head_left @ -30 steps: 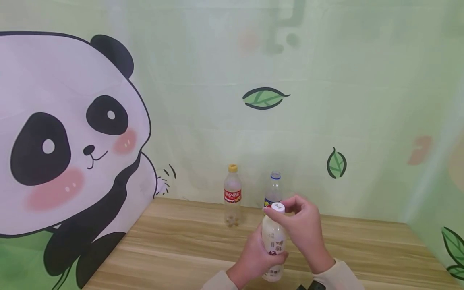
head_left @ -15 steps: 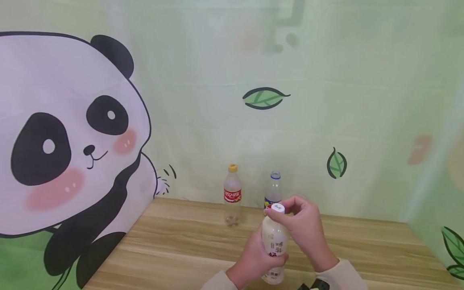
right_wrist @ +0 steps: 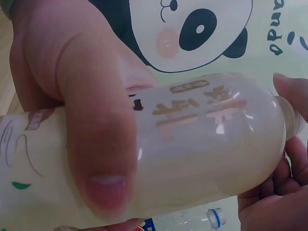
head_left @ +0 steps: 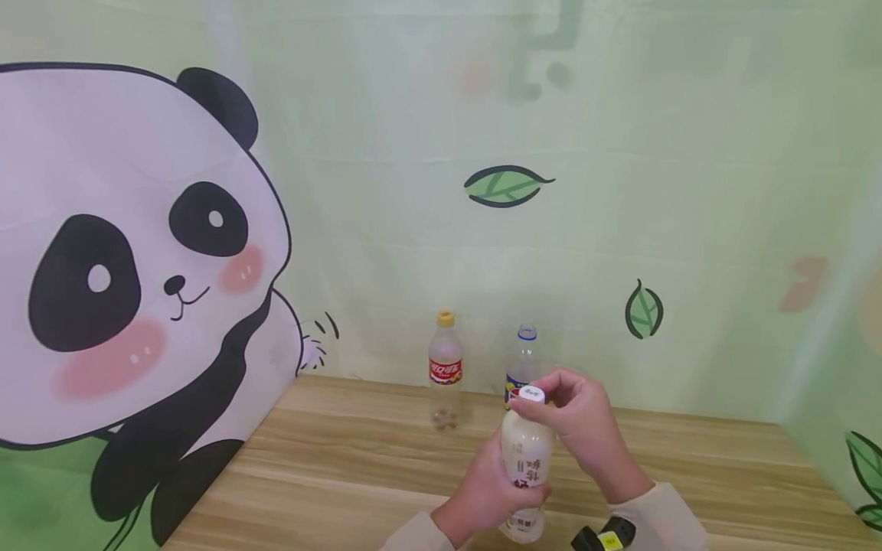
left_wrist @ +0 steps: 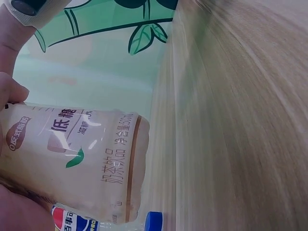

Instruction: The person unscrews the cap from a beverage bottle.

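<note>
Milk tea bottle (head_left: 529, 440) is up in both hands, near upright, base clear of the tabletop (head_left: 344, 428). Left hand (head_left: 485, 486): fingers wrapped around the lower body, thumb across the front. Right hand (head_left: 586, 425): thumb and fingers pinching the white cap (head_left: 532, 393), which sits on the neck. Right wrist view shows pale drink through the clear shoulder; green leaf print lower on the label.

Behind it, two more bottles stand upright on the tabletop, near the wall. Red-label bottle (head_left: 445, 371) to the left, yellow top. Blue-ringed bottle (head_left: 526, 356) directly behind the cap, partly hidden by the right hand. Left wrist view also gives a blue cap (left_wrist: 154, 221) near that bottle's lower end. Wall is a pale green backdrop (head_left: 386, 229), big panda (head_left: 227, 161) printed on the left. Black device (head_left: 606, 534) at the right cuff.
</note>
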`<control>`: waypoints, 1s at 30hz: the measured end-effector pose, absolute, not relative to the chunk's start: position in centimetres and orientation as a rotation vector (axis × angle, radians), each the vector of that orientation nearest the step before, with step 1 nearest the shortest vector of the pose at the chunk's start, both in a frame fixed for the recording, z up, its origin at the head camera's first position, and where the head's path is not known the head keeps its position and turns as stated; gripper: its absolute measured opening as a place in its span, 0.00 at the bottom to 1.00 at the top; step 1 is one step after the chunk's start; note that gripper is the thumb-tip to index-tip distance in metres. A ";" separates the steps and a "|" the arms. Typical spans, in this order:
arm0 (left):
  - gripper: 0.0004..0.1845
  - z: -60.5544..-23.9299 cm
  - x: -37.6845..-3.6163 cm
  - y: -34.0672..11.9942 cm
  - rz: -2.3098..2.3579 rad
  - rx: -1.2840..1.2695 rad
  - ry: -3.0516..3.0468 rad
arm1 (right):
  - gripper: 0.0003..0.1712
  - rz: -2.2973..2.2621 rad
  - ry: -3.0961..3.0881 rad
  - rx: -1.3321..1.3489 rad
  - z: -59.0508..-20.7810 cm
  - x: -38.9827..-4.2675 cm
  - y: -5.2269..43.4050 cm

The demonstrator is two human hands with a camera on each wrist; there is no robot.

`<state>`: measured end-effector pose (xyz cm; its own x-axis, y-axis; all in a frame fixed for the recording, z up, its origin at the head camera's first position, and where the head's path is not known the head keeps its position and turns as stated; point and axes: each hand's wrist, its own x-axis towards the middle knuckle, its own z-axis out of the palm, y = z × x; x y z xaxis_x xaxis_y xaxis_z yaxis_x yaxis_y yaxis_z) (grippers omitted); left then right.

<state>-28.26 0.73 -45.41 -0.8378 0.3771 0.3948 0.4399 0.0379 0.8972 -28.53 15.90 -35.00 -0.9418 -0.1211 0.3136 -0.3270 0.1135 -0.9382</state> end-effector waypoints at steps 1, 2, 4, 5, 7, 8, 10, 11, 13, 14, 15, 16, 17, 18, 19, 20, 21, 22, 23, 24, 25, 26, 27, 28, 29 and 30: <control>0.33 -45.4 -28.3 0.8 -1.959 -0.881 -2.226 | 0.15 1.954 -2.215 0.468 -35.0 -28.6 16.0; 0.33 -45.5 -28.4 0.8 -1.959 -0.883 -2.224 | 0.15 1.967 -2.208 0.489 -35.0 -28.7 16.0; 0.33 -45.5 -28.4 0.9 -1.959 -0.887 -2.220 | 0.13 1.984 -2.198 0.518 -35.1 -28.8 16.2; 0.33 -45.6 -28.5 0.9 -1.958 -0.886 -2.218 | 0.13 1.987 -2.194 0.529 -35.1 -28.9 16.2; 0.33 -45.6 -28.5 0.9 -1.962 -0.887 -2.212 | 0.13 1.987 -2.189 0.536 -35.2 -29.0 16.2; 0.33 -45.6 -28.6 0.9 -1.967 -0.889 -2.208 | 0.13 1.983 -2.191 0.530 -35.2 -29.0 16.2; 0.34 -45.6 -28.6 1.0 -1.977 -0.890 -2.198 | 0.14 1.976 -2.191 0.497 -35.3 -28.9 16.1; 0.34 -45.6 -28.7 1.0 -1.981 -0.888 -2.193 | 0.15 1.972 -2.190 0.473 -35.3 -28.9 16.0; 0.34 -45.6 -28.8 1.0 -1.982 -0.883 -2.181 | 0.18 1.954 -2.191 0.412 -35.3 -28.7 15.8; 0.34 -45.6 -28.8 1.1 -1.980 -0.882 -2.176 | 0.19 1.939 -2.194 0.380 -35.3 -28.6 15.7; 0.34 -45.6 -28.8 1.1 -1.977 -0.876 -2.174 | 0.20 1.928 -2.190 0.349 -35.3 -28.5 15.6; 0.34 -45.6 -28.8 1.1 -1.972 -0.872 -2.172 | 0.21 1.913 -2.189 0.318 -35.3 -28.4 15.4; 0.34 -45.6 -28.8 1.0 -1.966 -0.866 -2.172 | 0.22 1.891 -2.188 0.290 -35.3 -28.2 15.2; 0.34 -45.6 -28.8 1.0 -1.962 -0.861 -2.172 | 0.23 1.869 -2.185 0.264 -35.3 -28.1 15.1; 0.34 -45.6 -28.8 1.0 -1.956 -0.856 -2.174 | 0.23 1.846 -2.178 0.244 -35.3 -27.9 14.9; 0.34 -45.5 -28.7 0.9 -1.956 -0.847 -2.179 | 0.24 1.824 -2.169 0.227 -35.2 -27.7 14.7; 0.34 -45.5 -28.7 0.9 -1.955 -0.838 -2.182 | 0.24 1.804 -2.154 0.213 -35.2 -27.7 14.6; 0.34 -45.5 -28.7 0.9 -1.949 -0.834 -2.184 | 0.24 1.783 -2.140 0.200 -35.3 -27.5 14.4; 0.34 -45.4 -28.6 0.8 -1.945 -0.828 -2.185 | 0.24 1.764 -2.127 0.192 -35.3 -27.4 14.3; 0.34 -45.4 -28.6 0.8 -1.943 -0.827 -2.184 | 0.25 1.754 -2.113 0.183 -35.3 -27.4 14.1; 0.34 -45.4 -28.6 0.8 -1.937 -0.824 -2.183 | 0.25 1.744 -2.100 0.177 -35.4 -27.3 14.0; 0.33 -45.4 -28.6 0.8 -1.936 -0.824 -2.178 | 0.25 1.740 -2.087 0.169 -35.4 -27.3 13.8; 0.33 -45.4 -28.6 0.8 -1.931 -0.829 -2.172 | 0.25 1.735 -2.078 0.160 -35.5 -27.2 13.7; 0.33 -45.4 -28.6 0.9 -1.924 -0.833 -2.168 | 0.26 1.731 -2.076 0.151 -35.5 -27.2 13.6; 0.33 -45.4 -28.6 0.9 -1.923 -0.835 -2.164 | 0.26 1.730 -2.075 0.143 -35.5 -27.1 13.6; 0.33 -45.4 -28.6 0.9 -1.920 -0.837 -2.160 | 0.26 1.729 -2.074 0.137 -35.5 -27.0 13.5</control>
